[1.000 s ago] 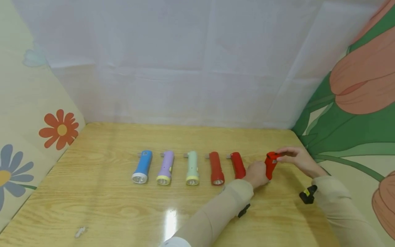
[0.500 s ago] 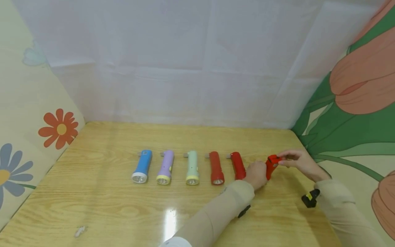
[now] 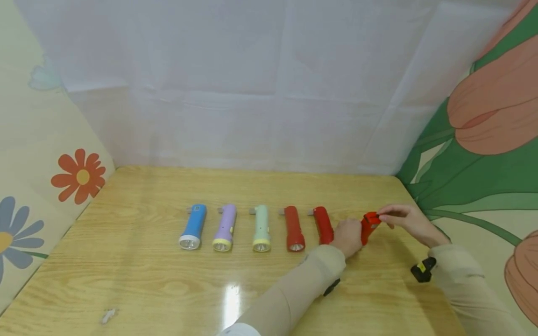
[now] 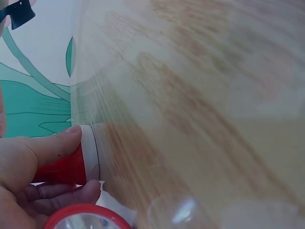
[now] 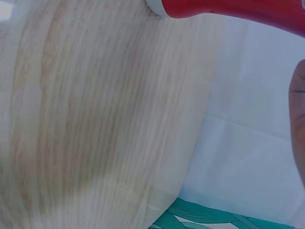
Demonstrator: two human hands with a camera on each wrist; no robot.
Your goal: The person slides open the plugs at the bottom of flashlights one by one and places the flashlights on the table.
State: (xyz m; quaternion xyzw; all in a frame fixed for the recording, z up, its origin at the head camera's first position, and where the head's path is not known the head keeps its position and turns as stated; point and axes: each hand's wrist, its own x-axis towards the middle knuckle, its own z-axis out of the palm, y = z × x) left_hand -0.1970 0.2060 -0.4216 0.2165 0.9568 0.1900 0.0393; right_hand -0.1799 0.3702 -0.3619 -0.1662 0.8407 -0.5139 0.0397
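Note:
My left hand (image 3: 348, 237) grips a red flashlight (image 3: 370, 227) near its lamp end, at the right end of a row. In the left wrist view, the thumb and fingers are around its red body beside the white rim (image 4: 89, 155), which is down at the tabletop. My right hand (image 3: 408, 223) has thumb and finger pinched at the flashlight's upper tail end. The right wrist view shows part of the red body (image 5: 228, 7) and one finger (image 5: 299, 114); the contact lies outside it. Just left of the left hand lies another red flashlight (image 3: 323, 225), its lamp end partly hidden.
On the wooden table (image 3: 159, 280) lie a blue flashlight (image 3: 195, 224), a purple one (image 3: 227, 226), a mint one (image 3: 262, 224) and a red one (image 3: 293, 227), with grey tabs at their tails. White sheeting (image 3: 235, 130) hangs behind. A pale mark (image 3: 108, 316) is at front left.
The held flashlight's tail has dipped slightly toward me over the second. My right hand has shifted a little right and down, its fingers staying at the tail. The left hand keeps its grip.

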